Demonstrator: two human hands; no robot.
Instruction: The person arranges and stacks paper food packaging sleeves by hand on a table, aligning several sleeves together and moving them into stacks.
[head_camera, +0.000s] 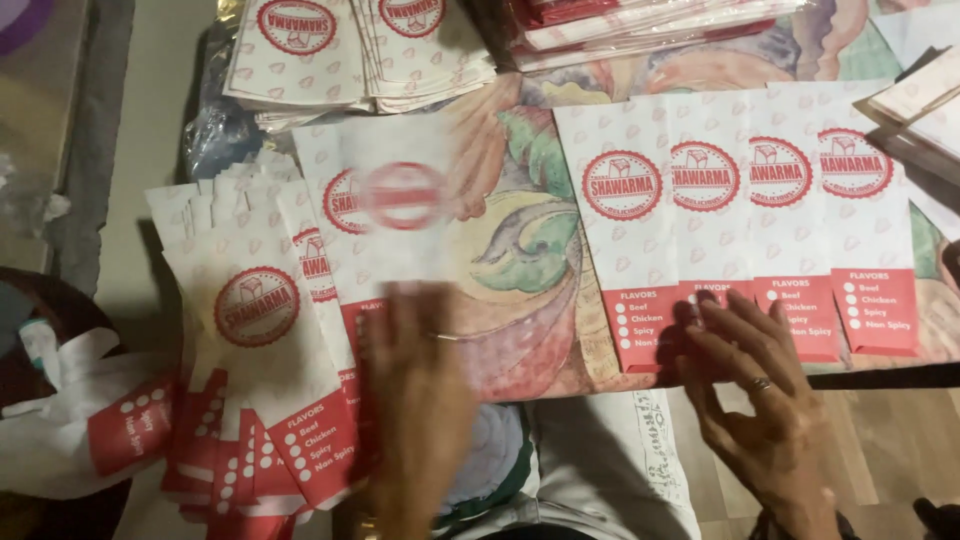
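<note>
My left hand is blurred with motion and grips the red lower end of a white paper bag with a round red stamp, held over the patterned table cover. Just left of it lies a fanned pile of the same bags. My right hand, wearing a ring, is spread flat, its fingertips resting on the red lower ends of a row of overlapping bags laid side by side on the right.
Stacks of the same bags sit at the table's far edge, beside a red-and-white wrapped bundle. Crumpled bags lie at lower left. A white cloth covers my lap; wooden floor shows on the right.
</note>
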